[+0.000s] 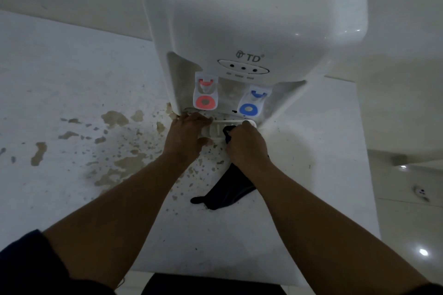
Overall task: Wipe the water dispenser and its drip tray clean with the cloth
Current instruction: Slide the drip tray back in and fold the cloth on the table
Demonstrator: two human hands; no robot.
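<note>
Drip tray (217,130) sat at the foot of the water dispenser (251,31), partly pulled out from under the two taps, its long axis running left-right across your view, front edge facing you. Your left hand (185,136) lay on the tray's left end, fingers (203,120) fairly straight and pressing on its top edge, thumb low at the front; it looked like a bracing hold, not a grip. Your right hand (247,143) was at the tray's right end, fingers curled round a bunch of the dark cloth (227,189), with the bunched tip touching the tray top just right of centre. The rest of the cloth trailed back toward you from under your wrist and lay on the white surface (72,84). So the unwiped stretch of tray lay to the left of your cloth hand, between your two hands, and the right hand was the nearer one to do it. I'd judge the next stroke needed to run along the long axis, right to left, toward the bracing hand. The red tap (205,93) stood just above your left fingers, the blue tap (253,100) just above the right, so lift room was tight. Brown stains (115,118) spread across the surface left of the tray. Dispenser body faced you squarely, upright. I couldn't tell whether the tray grille was clean yet.
</note>
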